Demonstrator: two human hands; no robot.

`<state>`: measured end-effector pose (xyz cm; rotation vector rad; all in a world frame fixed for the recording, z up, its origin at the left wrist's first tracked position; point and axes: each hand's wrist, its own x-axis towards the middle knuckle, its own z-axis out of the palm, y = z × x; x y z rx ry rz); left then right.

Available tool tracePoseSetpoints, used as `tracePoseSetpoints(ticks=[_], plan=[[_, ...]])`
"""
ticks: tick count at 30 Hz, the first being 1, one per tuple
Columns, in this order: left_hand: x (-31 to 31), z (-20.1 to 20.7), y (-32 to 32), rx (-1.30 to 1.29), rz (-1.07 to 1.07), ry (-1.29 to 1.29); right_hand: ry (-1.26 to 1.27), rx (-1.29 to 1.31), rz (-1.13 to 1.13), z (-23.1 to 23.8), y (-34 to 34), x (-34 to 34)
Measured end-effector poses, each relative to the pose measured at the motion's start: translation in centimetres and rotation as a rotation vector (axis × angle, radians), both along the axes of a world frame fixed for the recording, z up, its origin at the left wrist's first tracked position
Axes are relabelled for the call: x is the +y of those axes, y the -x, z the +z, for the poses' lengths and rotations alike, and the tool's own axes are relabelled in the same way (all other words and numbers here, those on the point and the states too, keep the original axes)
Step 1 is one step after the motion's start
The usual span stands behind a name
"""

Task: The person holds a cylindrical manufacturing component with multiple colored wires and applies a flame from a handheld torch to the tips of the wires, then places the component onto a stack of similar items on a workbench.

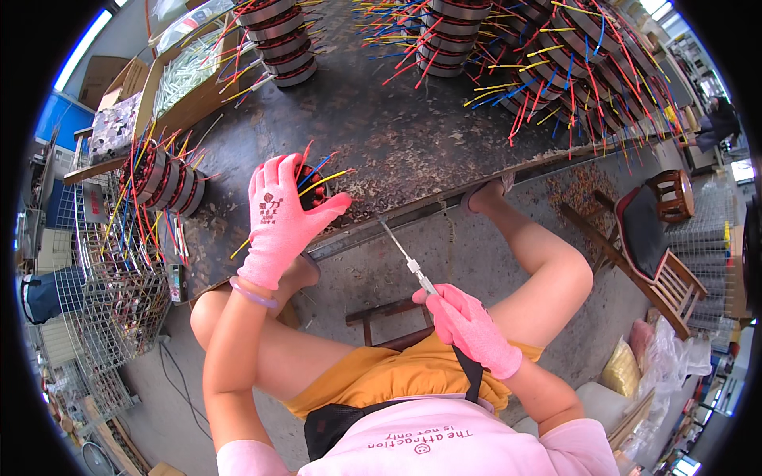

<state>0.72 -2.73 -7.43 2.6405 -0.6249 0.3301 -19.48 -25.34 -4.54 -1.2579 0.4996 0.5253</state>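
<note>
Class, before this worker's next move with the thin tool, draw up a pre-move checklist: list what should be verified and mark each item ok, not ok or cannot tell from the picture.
1. Left hand grips the wound coil at the bench edge: ok, fingers wrap around it.
2. Right hand holds the thin metal tool firmly: ok, fist closed on its handle.
3. Tool tip points toward the coil, away from the left hand: cannot tell, tip is thin and short of the coil.
4. Both hands gloved: ok, pink gloves.
5. Coloured lead wires clear of the tool's path: cannot tell, the glove hides some of them.
6. Bench space around the coil free: ok.
</note>
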Motion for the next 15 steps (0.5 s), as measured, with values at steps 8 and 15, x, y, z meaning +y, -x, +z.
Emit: tracePoseSetpoints(ticks=[8,15], plan=[[3.3,2.1,0.6,0.18,-0.037,-0.078,0.035,0.001,0.055,-0.2,-0.2,0.0],[4.3,2.0,-0.2,0.151,-0.164,-0.013,0.01,0.016,0.108,-0.1,-0.4,0.3]])
